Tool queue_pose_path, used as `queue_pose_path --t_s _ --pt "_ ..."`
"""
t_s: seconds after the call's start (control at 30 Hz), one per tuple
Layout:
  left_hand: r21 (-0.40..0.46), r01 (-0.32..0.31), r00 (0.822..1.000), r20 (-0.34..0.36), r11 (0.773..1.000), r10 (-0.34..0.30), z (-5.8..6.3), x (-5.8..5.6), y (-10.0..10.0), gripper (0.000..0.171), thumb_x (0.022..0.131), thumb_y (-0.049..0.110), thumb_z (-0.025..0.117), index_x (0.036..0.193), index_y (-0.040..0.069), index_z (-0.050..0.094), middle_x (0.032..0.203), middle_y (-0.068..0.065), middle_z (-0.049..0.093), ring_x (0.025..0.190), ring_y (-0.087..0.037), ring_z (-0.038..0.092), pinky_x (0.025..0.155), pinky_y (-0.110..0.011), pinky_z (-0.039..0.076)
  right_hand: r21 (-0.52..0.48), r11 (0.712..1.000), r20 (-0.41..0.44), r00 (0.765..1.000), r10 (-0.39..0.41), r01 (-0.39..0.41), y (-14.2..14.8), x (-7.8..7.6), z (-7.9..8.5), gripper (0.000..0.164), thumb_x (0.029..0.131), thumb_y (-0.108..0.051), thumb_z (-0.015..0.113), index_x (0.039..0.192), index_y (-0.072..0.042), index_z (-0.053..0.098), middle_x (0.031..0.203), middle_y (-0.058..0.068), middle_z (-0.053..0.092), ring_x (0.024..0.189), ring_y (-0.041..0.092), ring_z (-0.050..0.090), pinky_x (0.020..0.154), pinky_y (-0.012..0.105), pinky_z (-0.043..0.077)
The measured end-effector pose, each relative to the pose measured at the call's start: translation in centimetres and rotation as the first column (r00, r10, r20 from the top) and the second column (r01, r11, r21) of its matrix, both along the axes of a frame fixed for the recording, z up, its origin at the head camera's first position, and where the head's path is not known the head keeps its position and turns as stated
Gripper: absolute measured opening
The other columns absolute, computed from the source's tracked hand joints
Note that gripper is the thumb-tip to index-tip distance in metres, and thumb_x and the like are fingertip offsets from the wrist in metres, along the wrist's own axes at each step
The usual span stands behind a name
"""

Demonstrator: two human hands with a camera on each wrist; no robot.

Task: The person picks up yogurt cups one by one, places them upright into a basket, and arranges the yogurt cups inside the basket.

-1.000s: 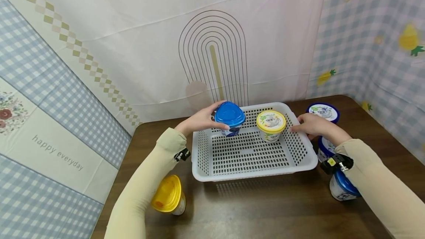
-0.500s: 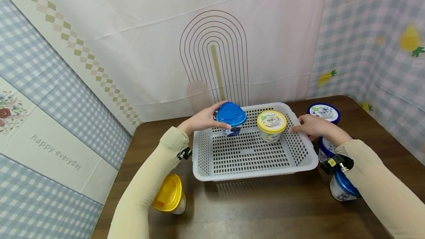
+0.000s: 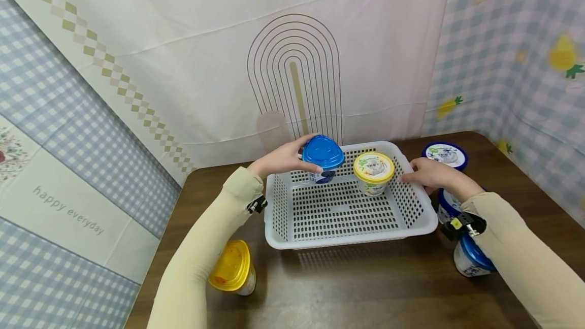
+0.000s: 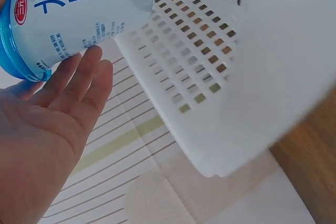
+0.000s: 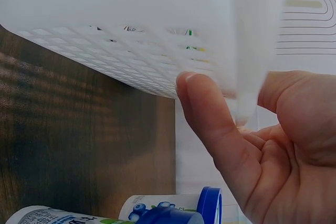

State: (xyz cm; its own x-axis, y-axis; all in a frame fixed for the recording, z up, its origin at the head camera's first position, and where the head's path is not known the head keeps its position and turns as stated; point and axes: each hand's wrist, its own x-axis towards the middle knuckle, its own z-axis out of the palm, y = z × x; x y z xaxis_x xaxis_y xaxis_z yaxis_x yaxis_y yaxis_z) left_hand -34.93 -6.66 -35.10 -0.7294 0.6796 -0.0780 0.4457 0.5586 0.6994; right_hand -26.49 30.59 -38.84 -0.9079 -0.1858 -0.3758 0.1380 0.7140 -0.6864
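1. Nearest, a round tub with a glossy yellow lid stood on the dark brown wooden table, partly under the cream left sleeve.
2. Opposite, a white tub with a bright blue lid sat partly behind the cream right sleeve.
3. Beyond them lay a rectangular white perforated plastic basket, likely light and fairly stiff, its rim the natural hold.
4. The right hand pinched the basket's right wall, one digit outside, with the forearm angled in from the near right.
5. Inside, at the back right, a white tub with a yellow-rimmed lid stood upright.
6. The left hand gripped a cup with a domed blue lid at the basket's back left; whether its base touched the floor could not be told. It looked smooth, possibly slippery, and probably best held round the firm lid edge and upper wall.
7. At the far right stood a tub with a dark-blue-rimmed white lid.
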Motion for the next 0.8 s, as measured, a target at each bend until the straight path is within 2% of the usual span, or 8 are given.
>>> queue_pose_path --t_s 0.23,0.43,0.8 --pt "0.001 0.009 1.000 -0.005 1.000 -0.009 0.0 -0.1 0.7 0.101 0.083 0.045 0.080 0.162 0.028 0.019 0.157 -0.010 0.037 0.134 -0.030 0.047 0.106 -0.048 0.045 -0.017 1.000 0.004 1.000 -0.005 0.005 0.0 0.0 -0.1 0.040 0.103 -0.019 0.056 0.121 0.015 0.045 0.099 0.024 0.069 0.080 0.026 0.073 0.068 0.043 0.061" --pt "0.021 0.010 1.000 0.006 1.000 -0.010 -0.2 -0.3 1.0 0.103 0.083 0.044 0.080 0.162 0.024 0.018 0.157 -0.012 0.037 0.135 -0.032 0.046 0.106 -0.050 0.044 -0.020 1.000 0.007 1.000 -0.014 0.014 0.0 0.1 0.0 0.043 0.103 -0.021 0.056 0.124 0.015 0.043 0.101 0.025 0.068 0.080 0.026 0.072 0.068 0.043 0.061" --pt "0.033 0.009 1.000 0.026 0.999 -0.010 -0.7 -0.3 1.6 0.101 0.083 0.044 0.080 0.162 0.030 0.019 0.159 -0.010 0.034 0.136 -0.031 0.045 0.107 -0.050 0.043 -0.041 0.999 0.004 1.000 -0.020 0.020 0.0 0.3 -0.2 0.044 0.103 -0.021 0.056 0.125 0.014 0.042 0.102 0.026 0.067 0.081 0.027 0.073 0.068 0.043 0.061"
